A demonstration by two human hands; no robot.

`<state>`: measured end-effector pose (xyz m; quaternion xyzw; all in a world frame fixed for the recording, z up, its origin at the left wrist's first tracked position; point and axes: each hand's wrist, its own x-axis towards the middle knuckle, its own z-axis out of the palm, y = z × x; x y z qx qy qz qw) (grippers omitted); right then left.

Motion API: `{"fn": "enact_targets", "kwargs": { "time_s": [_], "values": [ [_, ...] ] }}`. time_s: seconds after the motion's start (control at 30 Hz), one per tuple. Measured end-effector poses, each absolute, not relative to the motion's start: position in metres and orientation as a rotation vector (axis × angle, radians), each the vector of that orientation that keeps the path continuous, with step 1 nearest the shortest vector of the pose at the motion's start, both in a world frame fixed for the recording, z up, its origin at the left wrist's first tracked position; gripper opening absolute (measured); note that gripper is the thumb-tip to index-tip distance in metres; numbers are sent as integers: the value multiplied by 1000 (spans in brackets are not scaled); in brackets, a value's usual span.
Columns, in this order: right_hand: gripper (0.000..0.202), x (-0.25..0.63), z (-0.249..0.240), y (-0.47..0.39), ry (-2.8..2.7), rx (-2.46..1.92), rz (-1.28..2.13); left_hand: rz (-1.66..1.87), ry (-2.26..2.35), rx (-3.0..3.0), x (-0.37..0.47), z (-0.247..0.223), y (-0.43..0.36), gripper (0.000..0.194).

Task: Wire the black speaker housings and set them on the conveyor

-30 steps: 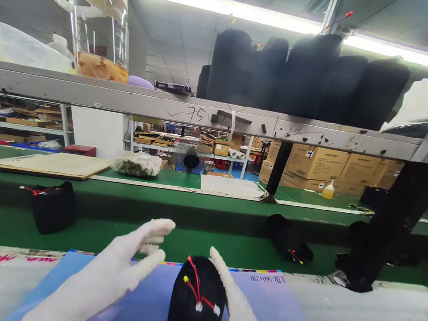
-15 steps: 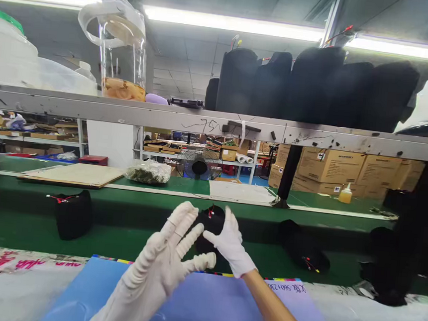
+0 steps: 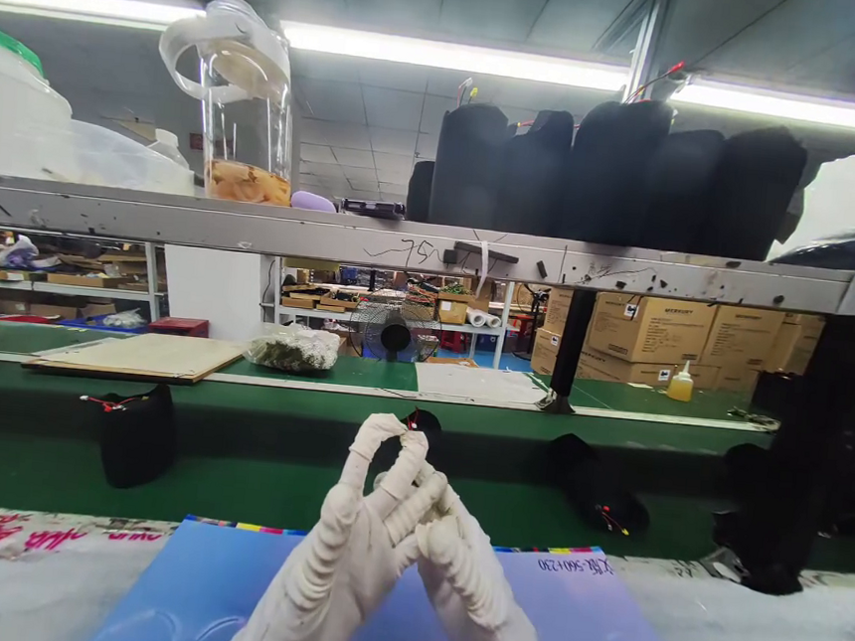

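Both of my hands wear white gloves with wrinkled coverings on the fingers, and they meet over the front of the blue sheet (image 3: 225, 582). My left hand (image 3: 359, 539) has its fingers apart and bent, with no object in it. Against its fingers, my right hand (image 3: 470, 564) is closed on the left glove; its fingertips are partly hidden. Behind the hands, a black cloth-covered piece (image 3: 426, 435) with red wires shows in part on the green belt (image 3: 257, 465).
Black pieces with wires lie on the belt at left (image 3: 139, 440) and right (image 3: 600, 485). A shelf beam (image 3: 292, 234) crosses above, bearing a glass jar (image 3: 245, 135) and several black pieces (image 3: 530, 175). Black posts (image 3: 570, 353) stand behind. A board (image 3: 132, 355) lies beyond the belt.
My right hand has come nearer and down, from apart and open to contact with the left fingers. My left fingers have bent inward. The view has shifted slightly.
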<state>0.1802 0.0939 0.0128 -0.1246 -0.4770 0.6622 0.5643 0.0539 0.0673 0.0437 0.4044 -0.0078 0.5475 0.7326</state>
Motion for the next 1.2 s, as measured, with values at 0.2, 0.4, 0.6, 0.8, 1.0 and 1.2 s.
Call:
{"fn": "enact_targets", "kwargs": {
  "time_s": [0.2, 0.4, 0.6, 0.8, 1.0, 1.2],
  "values": [
    [59, 197, 25, 85, -1194, -639, 1247, 1153, 153, 984, 69, 29, 66, 100],
    [36, 207, 24, 81, -1384, -718, 1211, 1068, 395, 1089, 60, 7, 67, 85],
    [48, 204, 8, 94, -1292, -809, 1493, 1011, 373, 1097, 62, 2, 74, 84],
    [46, 196, 6, 97, -1255, -759, 1419, 1033, 372, 1069, 69, 20, 69, 95],
    [56, 185, -8, 100, -1230, -744, 1349, 1018, 492, 1236, 68, 32, 67, 100],
    [61, 200, 5, 89, -1260, -739, 1175, 1125, 576, 1419, 56, 20, 72, 90]
  ]
}}
